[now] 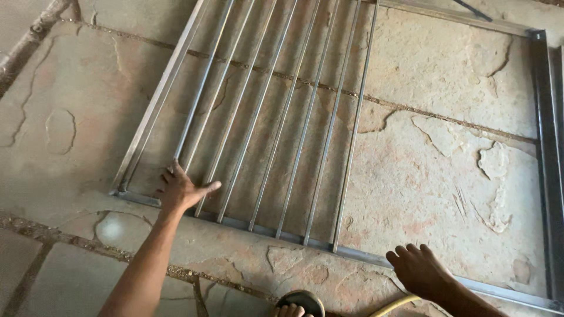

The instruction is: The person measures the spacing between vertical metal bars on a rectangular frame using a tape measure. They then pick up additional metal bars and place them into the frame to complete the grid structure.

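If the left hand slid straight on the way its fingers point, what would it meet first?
The left hand already rests on the thin metal bars near the frame corner; going on, it would likely just slide up along those bars.

A rectangular metal frame (543, 147) is lying flat on a cracked stone floor (446, 170), with thin steel bars (305, 129) running side by side across its left half — the right half is showing bare stone. The left hand (179, 191) is pressing down, fingers spread, near the frame's lower left corner, touching the first bars. The right hand (418, 270) is resting on the frame's lower rail, well apart from the bars. A yellow hose (392, 305) is curving in just beside that wrist — toes are showing at the bottom edge.
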